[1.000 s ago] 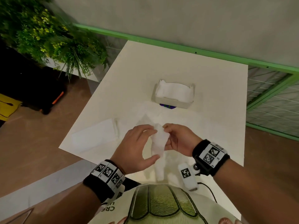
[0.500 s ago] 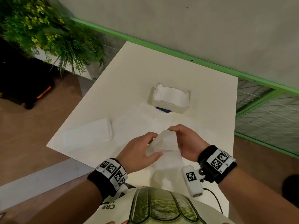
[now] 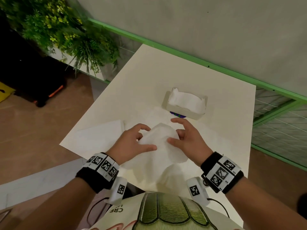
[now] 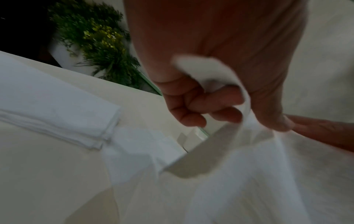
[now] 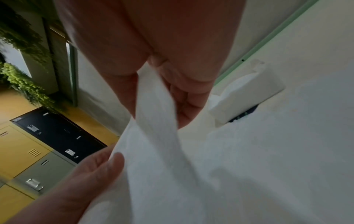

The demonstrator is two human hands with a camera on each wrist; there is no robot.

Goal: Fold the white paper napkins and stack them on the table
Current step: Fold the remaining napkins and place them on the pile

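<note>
Both hands hold one white paper napkin [image 3: 162, 143] in the air above the near part of the white table [image 3: 149, 83]. My left hand [image 3: 132, 143] pinches its left edge, thumb on top and fingers curled under; the left wrist view shows the napkin [image 4: 229, 166] passing between thumb and fingers. On the other side, my right hand [image 3: 184, 138] pinches the right edge with the thumb, and the napkin [image 5: 162, 151] hangs from its fingers. A stack of folded napkins [image 3: 101, 135] lies flat at the table's left, also visible as folded napkins [image 4: 53, 106] in the left wrist view.
A white holder [image 3: 184, 103] filled with unfolded napkins stands at the table's middle, with something purple under its near edge. A green plant [image 3: 66, 30] hangs beyond the table's left side. A green rail [image 3: 199, 58] runs along the wall behind.
The napkin, first bunched narrow between my hands, has been spread wider as the hands drew apart. My right index finger has lifted off it.
</note>
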